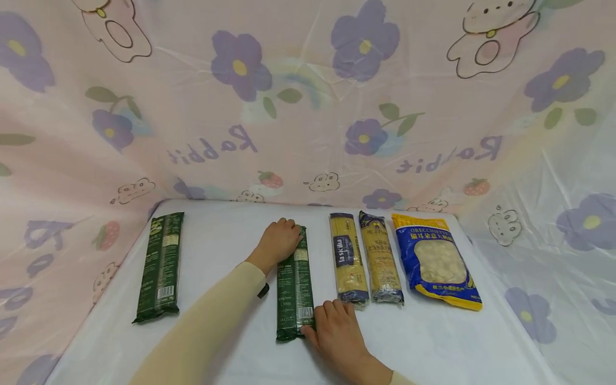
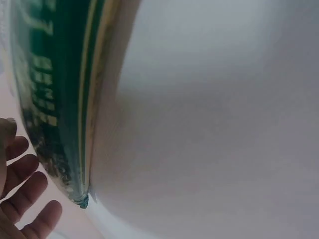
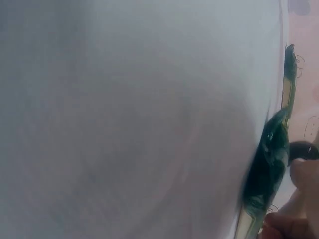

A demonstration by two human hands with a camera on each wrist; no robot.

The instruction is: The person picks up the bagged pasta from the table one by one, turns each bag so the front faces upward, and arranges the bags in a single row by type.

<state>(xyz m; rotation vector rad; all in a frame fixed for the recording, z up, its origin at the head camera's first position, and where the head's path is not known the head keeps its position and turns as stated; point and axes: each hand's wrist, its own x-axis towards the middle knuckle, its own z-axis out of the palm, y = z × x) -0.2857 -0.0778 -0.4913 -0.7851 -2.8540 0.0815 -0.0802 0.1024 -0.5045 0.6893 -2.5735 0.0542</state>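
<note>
A long dark green spaghetti packet (image 1: pixel 294 283) lies lengthwise on the white-covered table between my hands. My left hand (image 1: pixel 278 240) rests at its far end, fingers reaching over the top edge. In the left wrist view, loosely spread fingers (image 2: pixel 30 184) are beside the tapered end of the green packet (image 2: pixel 60 109). My right hand (image 1: pixel 337 334) is at the near right corner, its thumb touching the packet and its other fingers lying to the right. The right wrist view has the thumb (image 3: pixel 301 174) close to the crinkled green end (image 3: pixel 269 159).
Another green packet (image 1: pixel 160 267) lies at the left. To the right are a yellow pasta packet with a dark blue label (image 1: pixel 348 259), a second long pasta packet (image 1: pixel 382 259) and a blue-and-yellow orecchiette bag (image 1: pixel 435 262). A patterned curtain (image 1: pixel 298 123) stands behind the table.
</note>
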